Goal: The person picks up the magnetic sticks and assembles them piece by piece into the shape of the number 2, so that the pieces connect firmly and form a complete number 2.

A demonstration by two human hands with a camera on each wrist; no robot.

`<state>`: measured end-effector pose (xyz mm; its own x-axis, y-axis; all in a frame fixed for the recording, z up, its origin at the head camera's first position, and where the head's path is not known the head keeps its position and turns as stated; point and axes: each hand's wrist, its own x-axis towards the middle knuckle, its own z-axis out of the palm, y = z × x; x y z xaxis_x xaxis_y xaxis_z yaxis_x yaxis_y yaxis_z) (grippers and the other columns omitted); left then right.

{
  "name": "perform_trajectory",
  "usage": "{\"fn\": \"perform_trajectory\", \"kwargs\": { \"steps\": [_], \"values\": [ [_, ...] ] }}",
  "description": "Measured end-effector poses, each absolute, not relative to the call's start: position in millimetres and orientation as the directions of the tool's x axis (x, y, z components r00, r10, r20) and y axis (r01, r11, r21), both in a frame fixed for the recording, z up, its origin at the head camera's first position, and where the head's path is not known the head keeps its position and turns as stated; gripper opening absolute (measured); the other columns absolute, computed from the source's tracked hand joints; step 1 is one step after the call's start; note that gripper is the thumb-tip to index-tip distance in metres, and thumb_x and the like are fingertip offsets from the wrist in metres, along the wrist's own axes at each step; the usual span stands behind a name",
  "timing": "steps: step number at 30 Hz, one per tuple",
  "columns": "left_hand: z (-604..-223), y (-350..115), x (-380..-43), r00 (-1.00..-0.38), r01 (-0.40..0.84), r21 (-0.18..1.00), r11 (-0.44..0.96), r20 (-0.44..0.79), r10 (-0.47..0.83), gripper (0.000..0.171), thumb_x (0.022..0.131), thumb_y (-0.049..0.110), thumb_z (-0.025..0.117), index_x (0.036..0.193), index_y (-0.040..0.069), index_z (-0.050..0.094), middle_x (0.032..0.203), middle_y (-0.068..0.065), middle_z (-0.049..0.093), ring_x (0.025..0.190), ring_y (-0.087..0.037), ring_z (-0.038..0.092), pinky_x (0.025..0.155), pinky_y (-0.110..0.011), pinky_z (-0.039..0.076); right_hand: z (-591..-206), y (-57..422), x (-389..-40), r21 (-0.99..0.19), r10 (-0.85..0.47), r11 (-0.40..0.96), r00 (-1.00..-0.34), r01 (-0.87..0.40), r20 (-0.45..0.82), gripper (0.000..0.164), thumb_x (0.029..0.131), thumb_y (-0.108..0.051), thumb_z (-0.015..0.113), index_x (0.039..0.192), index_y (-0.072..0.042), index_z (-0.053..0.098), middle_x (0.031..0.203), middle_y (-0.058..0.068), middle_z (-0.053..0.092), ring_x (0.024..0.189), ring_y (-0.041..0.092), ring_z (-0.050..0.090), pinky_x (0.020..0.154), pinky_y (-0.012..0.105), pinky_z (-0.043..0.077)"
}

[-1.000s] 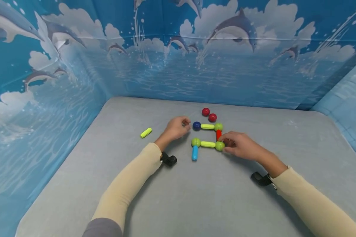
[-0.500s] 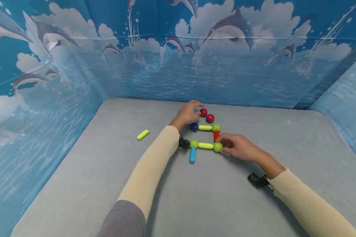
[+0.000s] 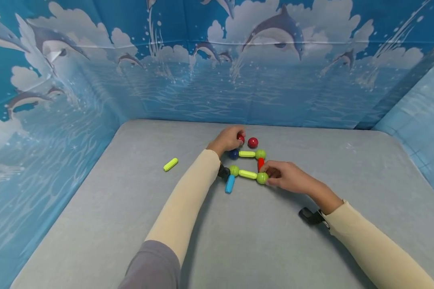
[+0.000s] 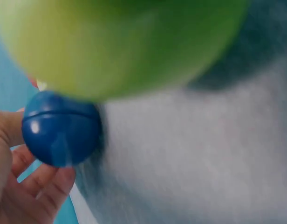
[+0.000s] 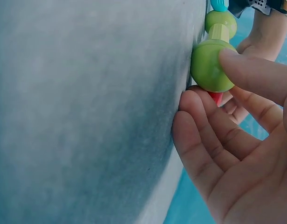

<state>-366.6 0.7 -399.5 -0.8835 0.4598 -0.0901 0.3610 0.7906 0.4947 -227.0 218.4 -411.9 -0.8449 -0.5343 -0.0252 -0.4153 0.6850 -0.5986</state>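
My left hand [image 3: 226, 139] curls its fingers and thumb round a red ball [image 3: 240, 139], just behind the dark blue ball [image 3: 234, 154]. That blue ball [image 4: 59, 128] hides part of the left fingers in the left wrist view. With thumb and fingers, my right hand [image 3: 288, 176] pinches the near right green ball [image 3: 262, 178] of a joined ball-and-rod toy figure. In it, yellow-green rods [image 3: 247, 174] and a red rod [image 3: 261, 164] link the balls into a sideways U. A light blue rod [image 3: 230, 184] sticks out from the near left green ball [image 3: 234, 170].
A second red ball [image 3: 253, 142] lies right of the left fingers. Off to the left is a loose yellow-green rod [image 3: 170, 164]. The grey tabletop [image 3: 260, 241] ends at a dolphin-print curtain [image 3: 202, 92] behind and at the sides.
My left hand has reached forward to the red balls and taken hold of the left one, shifting it away from its neighbour. The light blue rod has tilted. My right hand keeps its grip.
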Motion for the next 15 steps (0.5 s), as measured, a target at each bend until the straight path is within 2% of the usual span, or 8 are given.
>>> {"fn": "perform_trajectory", "kwargs": {
  "steps": [2,5,15],
  "values": [
    [-399.8,-1.3,-366.2,-0.889,0.358,0.491,0.794,-0.080,0.450,0.019,0.097,0.014,0.061,0.116,0.014,0.060,0.124,-0.005,0.062,0.108,-0.019,0.053,0.102,-0.034,0.046,-411.0,218.1,-227.1,-0.599,-0.537,0.683,-0.843,-0.418,-0.023,0.025,0.091,-0.006,0.069,0.114,-0.014,0.064,0.102,0.005,0.071,0.092,0.018,0.068,0.078,0.034,0.055],
    [-399.9,-4.3,-365.3,-0.887,0.368,0.494,0.788,-0.068,0.457,0.020,0.097,0.015,0.063,0.116,0.014,0.061,0.127,-0.005,0.062,0.113,-0.020,0.054,0.104,-0.036,0.045,-410.0,218.1,-226.8,-0.600,-0.535,0.685,-0.844,-0.414,-0.028,0.025,0.090,-0.006,0.069,0.114,-0.013,0.064,0.102,0.006,0.070,0.093,0.018,0.067,0.079,0.034,0.055],
    [-400.8,-21.9,-357.3,-0.866,0.393,0.542,0.743,-0.054,0.497,0.034,0.098,0.014,0.061,0.132,0.011,0.061,0.136,-0.008,0.061,0.128,-0.023,0.053,0.111,-0.039,0.043,-409.2,218.9,-225.9,-0.593,-0.546,0.681,-0.837,-0.430,-0.020,0.024,0.091,-0.007,0.069,0.114,-0.013,0.064,0.103,0.006,0.071,0.094,0.018,0.067,0.080,0.035,0.055]
  ]
}}
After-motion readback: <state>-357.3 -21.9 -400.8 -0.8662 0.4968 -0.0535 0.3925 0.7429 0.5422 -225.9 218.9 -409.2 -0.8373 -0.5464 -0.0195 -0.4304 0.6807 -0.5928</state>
